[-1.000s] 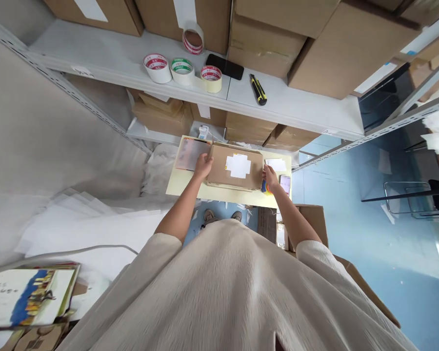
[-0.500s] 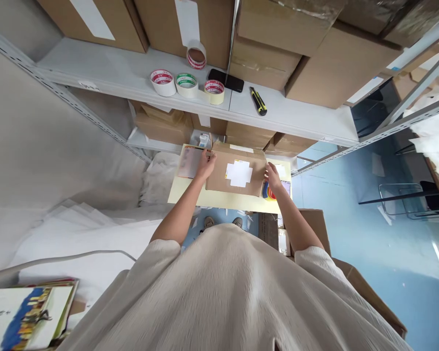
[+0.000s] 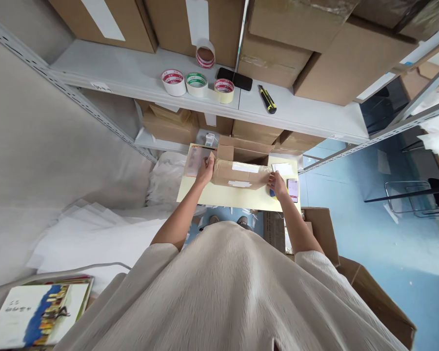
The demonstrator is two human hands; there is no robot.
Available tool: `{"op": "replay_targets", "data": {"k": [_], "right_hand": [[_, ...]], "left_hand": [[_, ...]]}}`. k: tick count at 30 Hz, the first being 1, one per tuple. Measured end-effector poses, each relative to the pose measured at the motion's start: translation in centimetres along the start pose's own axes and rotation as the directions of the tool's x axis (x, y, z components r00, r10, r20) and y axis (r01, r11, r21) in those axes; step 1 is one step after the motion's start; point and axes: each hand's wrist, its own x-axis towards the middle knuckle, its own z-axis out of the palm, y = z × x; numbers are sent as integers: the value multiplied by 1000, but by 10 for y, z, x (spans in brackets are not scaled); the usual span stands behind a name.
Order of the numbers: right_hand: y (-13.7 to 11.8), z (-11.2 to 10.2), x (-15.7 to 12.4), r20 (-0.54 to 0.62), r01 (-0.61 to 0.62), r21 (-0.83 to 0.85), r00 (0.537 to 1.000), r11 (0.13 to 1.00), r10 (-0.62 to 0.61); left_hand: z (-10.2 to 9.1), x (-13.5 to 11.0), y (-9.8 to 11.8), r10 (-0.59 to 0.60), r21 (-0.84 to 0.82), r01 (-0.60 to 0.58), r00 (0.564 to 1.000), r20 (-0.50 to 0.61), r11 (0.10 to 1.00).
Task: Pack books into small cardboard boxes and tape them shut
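Note:
A brown cardboard box (image 3: 256, 179) is in front of me on a pale yellow tabletop (image 3: 219, 198), its open side facing up and away. White patches of paper or label are on its near face. My left hand (image 3: 205, 171) pinches the box's left end by a raised flap. Against the right end, the fingers of my right hand (image 3: 277, 184) are closed on the cardboard. Partly hidden beneath that hand is a blue and yellow item (image 3: 272, 193). Just right of it lies a phone with a lit screen (image 3: 292, 190).
Above the table runs a grey shelf (image 3: 131, 73) with several tape rolls (image 3: 196, 84), a black phone (image 3: 234, 79), a yellow-black utility knife (image 3: 267, 99) and large cartons (image 3: 190, 29). A clear sleeve (image 3: 196, 161) is at the table's left. An open carton (image 3: 320, 229) stands at right.
The box has tipped between my hands: its broad labelled face was toward me, and now its narrow taped side and open interior show. My right hand has shifted slightly, uncovering the lit phone.

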Motion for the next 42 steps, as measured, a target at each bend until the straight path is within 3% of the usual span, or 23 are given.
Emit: {"op": "replay_targets", "data": {"k": [2,4,6,9,11,13,18,22,25,28,33,39,42], "right_hand": [[-3,0,-2,-51,77,-60,996,995,-80],[-10,1,-4,-89,164,-133,980,977,-177],[-19,3,-6,-87,232,-176,964,957,-250],[-29,6,-10,-89,275,-162,952,948,-292],[-32,5,-13,-119,274,-135,950,952,-290],[-31,1,-18,-130,272,-115,949,955,-286],[-22,-11,-36,32,302,-136,953,944,-300],[-18,-10,-55,177,331,-298,941,895,-289],[-20,-4,-64,257,385,-478,921,790,-293],[-29,2,-65,333,428,-612,902,665,-275],[-46,5,-59,399,456,-701,888,548,-227],[-53,5,-54,427,466,-716,882,520,-202],[-56,6,-52,445,474,-720,876,508,-187]], "left_hand": [[-6,-3,8,152,47,-148,983,-98,988],[-10,-9,21,351,126,-334,924,-152,934],[-11,-15,35,505,186,-486,860,-74,854],[-6,-21,49,603,162,-611,791,100,775],[-1,-21,51,607,130,-622,782,141,772],[1,-20,49,575,121,-594,802,161,795],[-1,-19,43,503,202,-554,826,254,808],[7,-21,41,499,287,-607,784,369,741],[19,-19,36,421,349,-648,730,538,677],[29,-14,26,318,443,-668,705,634,597],[23,-8,14,376,524,-712,696,611,467],[15,-17,8,416,510,-727,684,600,459],[18,-20,4,397,550,-688,724,564,472]]}}
